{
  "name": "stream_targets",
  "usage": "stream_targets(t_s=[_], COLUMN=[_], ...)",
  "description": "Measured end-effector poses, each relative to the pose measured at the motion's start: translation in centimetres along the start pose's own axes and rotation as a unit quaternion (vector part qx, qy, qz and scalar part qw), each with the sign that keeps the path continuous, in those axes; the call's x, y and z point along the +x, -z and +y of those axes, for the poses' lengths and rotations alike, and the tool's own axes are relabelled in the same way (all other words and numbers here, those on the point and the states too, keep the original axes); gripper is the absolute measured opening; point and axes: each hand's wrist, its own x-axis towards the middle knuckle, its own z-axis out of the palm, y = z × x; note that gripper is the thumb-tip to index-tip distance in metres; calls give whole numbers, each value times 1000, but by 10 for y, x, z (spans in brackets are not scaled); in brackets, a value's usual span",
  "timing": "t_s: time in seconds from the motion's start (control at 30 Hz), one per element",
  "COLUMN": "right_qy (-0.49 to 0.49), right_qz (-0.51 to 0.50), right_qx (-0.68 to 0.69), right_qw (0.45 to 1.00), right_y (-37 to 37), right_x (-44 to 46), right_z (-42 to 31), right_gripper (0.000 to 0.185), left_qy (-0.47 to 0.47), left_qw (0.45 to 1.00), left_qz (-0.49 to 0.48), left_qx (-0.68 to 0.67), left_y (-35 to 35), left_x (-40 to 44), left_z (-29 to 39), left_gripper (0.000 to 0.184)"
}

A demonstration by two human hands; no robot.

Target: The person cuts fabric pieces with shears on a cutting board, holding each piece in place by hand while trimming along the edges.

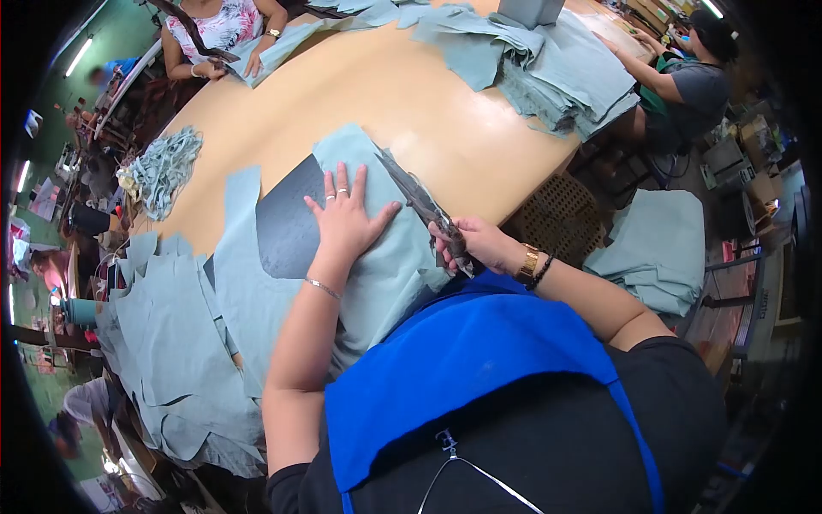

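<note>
My left hand (348,210) lies flat with its fingers spread on a pale blue-green cloth (385,248), partly over a dark grey flat panel (291,224). My right hand (475,244) is closed round the handles of large dark scissors (424,201), whose blades lie along the right edge of the cloth and point away from me. Another strip of the same cloth (235,283) runs along the panel's left side. Whether the blades are parted is hard to make out.
Cut cloth pieces (171,317) pile up at the left, with a heap of thin scraps (167,167) beyond. More cloth (556,73) is stacked at the far right of the table (342,81). Folded cloth (655,244) lies right of me. Co-workers are across the table and at the right.
</note>
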Motion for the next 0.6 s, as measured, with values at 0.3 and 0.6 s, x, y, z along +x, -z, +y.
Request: stream_targets(t_s=[0.3,0.6], right_qy=[24,-6], right_qz=[-6,-6], right_qx=[-5,-7], right_qw=[1000,1000], right_y=[6,5], right_x=[3,7], right_z=[12,3], right_gripper=[24,23], left_qy=[20,5], left_qw=[1000,1000], left_qz=[-12,-10], left_qx=[-13,-11], left_y=[2,2], left_x=[-1,-12], left_z=[1,5], left_gripper=[89,90])
